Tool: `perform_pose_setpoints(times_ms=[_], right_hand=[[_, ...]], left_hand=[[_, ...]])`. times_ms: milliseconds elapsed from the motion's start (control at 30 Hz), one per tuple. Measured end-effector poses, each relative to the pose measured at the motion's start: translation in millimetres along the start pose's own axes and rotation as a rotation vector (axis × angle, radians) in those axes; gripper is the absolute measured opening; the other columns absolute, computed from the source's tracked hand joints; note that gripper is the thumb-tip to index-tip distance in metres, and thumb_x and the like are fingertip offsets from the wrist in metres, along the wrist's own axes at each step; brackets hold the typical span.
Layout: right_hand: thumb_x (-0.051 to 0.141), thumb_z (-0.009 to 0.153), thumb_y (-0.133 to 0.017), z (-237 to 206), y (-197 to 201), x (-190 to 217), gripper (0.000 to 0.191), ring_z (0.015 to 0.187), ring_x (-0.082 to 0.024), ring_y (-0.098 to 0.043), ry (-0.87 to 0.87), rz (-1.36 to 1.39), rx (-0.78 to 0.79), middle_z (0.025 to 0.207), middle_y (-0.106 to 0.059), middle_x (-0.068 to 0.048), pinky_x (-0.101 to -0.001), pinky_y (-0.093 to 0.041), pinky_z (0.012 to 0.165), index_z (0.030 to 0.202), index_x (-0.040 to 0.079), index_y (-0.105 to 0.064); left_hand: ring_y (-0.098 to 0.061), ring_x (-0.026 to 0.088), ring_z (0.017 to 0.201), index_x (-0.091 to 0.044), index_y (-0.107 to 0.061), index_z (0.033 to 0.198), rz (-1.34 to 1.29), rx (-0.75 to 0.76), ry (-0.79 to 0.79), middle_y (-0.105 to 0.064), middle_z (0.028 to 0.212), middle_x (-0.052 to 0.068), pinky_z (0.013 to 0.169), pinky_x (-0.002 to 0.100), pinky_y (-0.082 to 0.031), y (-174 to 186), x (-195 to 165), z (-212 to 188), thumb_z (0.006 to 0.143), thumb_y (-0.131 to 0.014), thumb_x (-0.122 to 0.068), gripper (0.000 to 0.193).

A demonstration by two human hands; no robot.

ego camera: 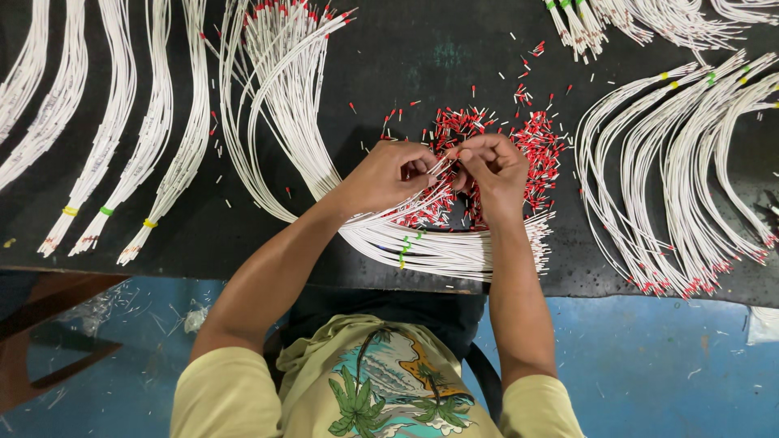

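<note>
While both hands pinch at the same spot, the left hand [389, 172] grips a white wire [442, 168] near its tip and the right hand [495, 166] nips what looks like 1 red ferrule against it. They work just above the red ferrule pile [535, 142] on the dark worktop [406, 57]. Best keep the wire end steady and straight, feeding squarely into the sleeve, with the banded wire bundle [422, 247] resting flat beneath the wrists.

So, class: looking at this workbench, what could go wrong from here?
The loose red ferrules lie scattered near both hands; a brush of the right hand could sweep them off the black table. The left hand rests over the white wire bundle, so neighbouring wires may snag.
</note>
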State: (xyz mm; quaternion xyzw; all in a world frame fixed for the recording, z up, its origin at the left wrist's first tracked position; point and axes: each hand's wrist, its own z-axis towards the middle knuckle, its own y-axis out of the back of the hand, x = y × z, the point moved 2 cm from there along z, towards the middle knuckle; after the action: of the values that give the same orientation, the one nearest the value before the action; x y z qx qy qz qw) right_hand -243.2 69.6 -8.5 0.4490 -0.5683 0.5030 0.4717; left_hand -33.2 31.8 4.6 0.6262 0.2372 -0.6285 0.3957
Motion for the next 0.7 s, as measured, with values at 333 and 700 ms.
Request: perform_pose_setpoints(times_ms=[333,700], right_hand=[[-0.008,0.1,-0.064,-1.1,-2.0,3.8,0.006,0.065,-0.014,-0.066,0.007,0.016,0.027,0.098,-0.075,-0.016,-0.0267,-0.055,0.057,0.105,-0.004,-0.064],[-0.002,0.101,-0.065,-5.9,-2.3,3.2,0.009,0.07,-0.009,-0.068,-0.052,-0.114,0.041,0.087,-0.071,-0.006,-0.0241,-0.056,0.061,0.108,0.0,-0.071]], left_hand=[[-0.069,0.015,0.069,-0.002,-0.072,0.097,0.001,-0.003,-0.04,-0.073,0.08,0.007,0.063,0.03,-0.053,1.6,-3.8,1.9,0.087,-0.076,-0.006,0.011],[-0.069,0.015,0.07,-0.002,-0.071,0.098,0.054,-0.036,-0.085,-0.072,0.08,0.008,0.064,0.03,-0.054,0.8,-2.6,2.4,0.087,-0.076,-0.006,0.012]])
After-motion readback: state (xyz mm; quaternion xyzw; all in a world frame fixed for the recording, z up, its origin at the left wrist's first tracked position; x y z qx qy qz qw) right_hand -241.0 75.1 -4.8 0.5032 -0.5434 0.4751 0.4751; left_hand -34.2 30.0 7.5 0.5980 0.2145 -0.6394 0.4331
